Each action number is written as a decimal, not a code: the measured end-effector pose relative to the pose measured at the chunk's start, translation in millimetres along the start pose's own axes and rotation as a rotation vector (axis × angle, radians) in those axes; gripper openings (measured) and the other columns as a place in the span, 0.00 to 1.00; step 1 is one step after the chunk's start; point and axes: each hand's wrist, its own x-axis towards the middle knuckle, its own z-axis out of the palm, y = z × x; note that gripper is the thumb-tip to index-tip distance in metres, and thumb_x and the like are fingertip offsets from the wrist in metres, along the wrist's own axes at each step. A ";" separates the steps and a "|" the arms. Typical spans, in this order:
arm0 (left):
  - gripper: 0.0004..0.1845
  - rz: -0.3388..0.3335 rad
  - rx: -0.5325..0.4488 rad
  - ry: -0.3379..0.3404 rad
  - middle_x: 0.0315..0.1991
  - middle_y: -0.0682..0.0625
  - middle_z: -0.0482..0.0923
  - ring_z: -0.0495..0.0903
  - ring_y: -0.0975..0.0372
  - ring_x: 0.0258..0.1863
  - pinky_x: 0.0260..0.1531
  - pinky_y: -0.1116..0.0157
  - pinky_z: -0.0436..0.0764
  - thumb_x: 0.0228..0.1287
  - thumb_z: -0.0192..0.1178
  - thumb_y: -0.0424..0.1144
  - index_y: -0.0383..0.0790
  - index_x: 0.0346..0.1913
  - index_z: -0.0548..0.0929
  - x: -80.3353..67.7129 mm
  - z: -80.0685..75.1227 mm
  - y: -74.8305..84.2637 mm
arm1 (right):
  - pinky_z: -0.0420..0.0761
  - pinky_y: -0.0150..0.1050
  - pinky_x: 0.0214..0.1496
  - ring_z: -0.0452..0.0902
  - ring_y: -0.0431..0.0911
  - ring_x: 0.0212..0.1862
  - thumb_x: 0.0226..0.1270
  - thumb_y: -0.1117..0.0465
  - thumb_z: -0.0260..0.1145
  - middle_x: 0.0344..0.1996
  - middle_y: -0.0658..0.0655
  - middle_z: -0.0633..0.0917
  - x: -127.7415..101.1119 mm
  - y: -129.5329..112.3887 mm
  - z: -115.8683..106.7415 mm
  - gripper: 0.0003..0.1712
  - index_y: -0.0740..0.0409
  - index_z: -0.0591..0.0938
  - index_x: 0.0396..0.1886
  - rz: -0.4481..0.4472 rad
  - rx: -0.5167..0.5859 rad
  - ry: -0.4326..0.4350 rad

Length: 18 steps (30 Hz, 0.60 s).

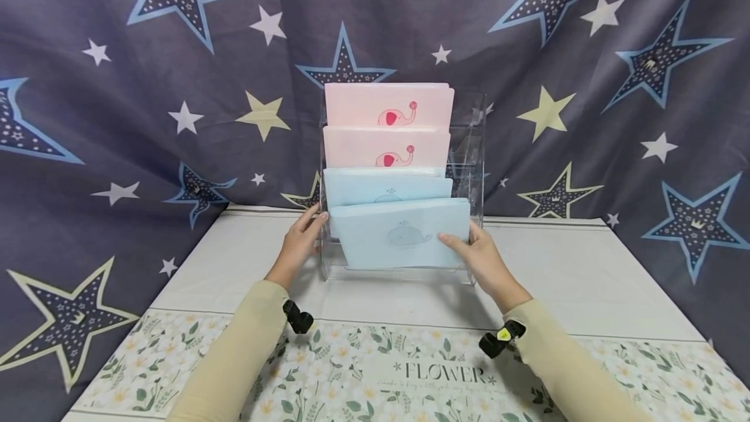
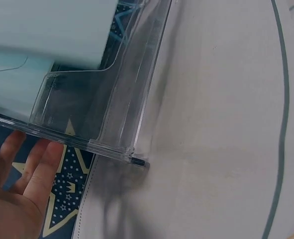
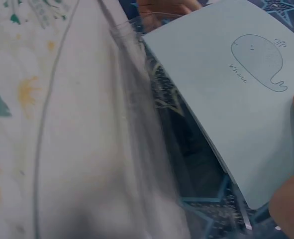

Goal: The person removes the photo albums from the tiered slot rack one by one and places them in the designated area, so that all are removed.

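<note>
Low on the rack (image 1: 467, 161) | right hand (image 1: 487, 264) pinches booklet (image 1: 375, 239) | left hand (image 1: 300, 239), fingers loose, touches rack | keep booklet square!

1. Here we are at a curtained-off corner, dressed like a small booth; whether it sits in a home or a studio, we can't tell.
2. At the back, a dark curtain (image 1: 222, 73) scattered with stars fills our view, dropping past the left and right edges of a pale tablecloth (image 1: 562, 272).
3. Up front, we get that cloth's floral band, lettered "FLOWER" (image 1: 448, 373): a homely touch!
4. And there, a clear tiered rack (image 1: 469, 191) of pink and blue stationery (image 1: 375, 239) gives us a desk-like note.
</note>
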 end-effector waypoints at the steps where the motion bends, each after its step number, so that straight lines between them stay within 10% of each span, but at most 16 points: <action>1: 0.38 -0.004 0.000 0.001 0.72 0.43 0.66 0.71 0.47 0.63 0.56 0.49 0.80 0.71 0.51 0.67 0.61 0.79 0.58 -0.1 -0.2 0.0 | 0.82 0.42 0.56 0.82 0.47 0.53 0.71 0.55 0.68 0.59 0.63 0.80 -0.7 -2.2 -3.7 0.31 0.61 0.72 0.69 -0.018 -0.002 0.004; 18: 0.39 -0.028 0.004 0.014 0.69 0.44 0.68 0.73 0.48 0.61 0.55 0.51 0.81 0.69 0.51 0.70 0.63 0.78 0.60 0.1 -0.3 0.0 | 0.82 0.27 0.44 0.83 0.36 0.43 0.72 0.65 0.66 0.45 0.41 0.84 -25.6 -33.4 -100.0 0.22 0.50 0.76 0.64 -0.197 -0.080 0.149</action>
